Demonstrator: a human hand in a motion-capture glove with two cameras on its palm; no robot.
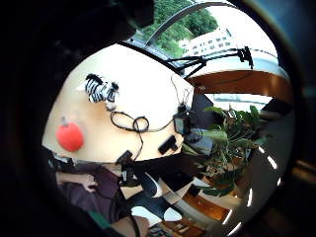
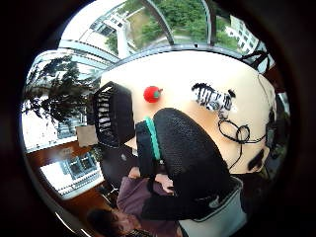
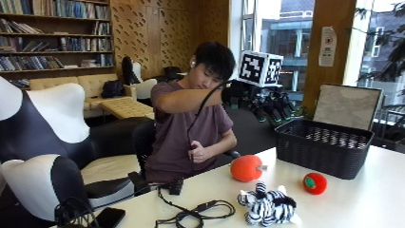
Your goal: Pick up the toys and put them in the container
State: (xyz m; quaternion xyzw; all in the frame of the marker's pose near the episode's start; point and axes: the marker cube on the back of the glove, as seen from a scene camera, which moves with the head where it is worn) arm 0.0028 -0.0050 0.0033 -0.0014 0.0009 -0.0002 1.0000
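The gloved right hand (image 3: 269, 105) is raised with fingers spread, holding nothing; the zebra toy (image 3: 269, 207) lies well below on the table (image 3: 354, 204).

The bench (image 3: 354, 204) is carrying a black basket (image 3: 323, 147); beside the basket are lying a red toy (image 3: 314, 183), an orange ball (image 3: 246, 168), a zebra toy (image 3: 269, 205) and a black cable (image 3: 196, 213).

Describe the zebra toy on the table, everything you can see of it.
The zebra toy is a soft plush with black and white stripes, a dark shaggy mane and a pale muzzle. It lies on the pale table, near its front edge, free of any hand. A black cable is coiled beside it; the small red toy sits apart from it, nearer the basket.
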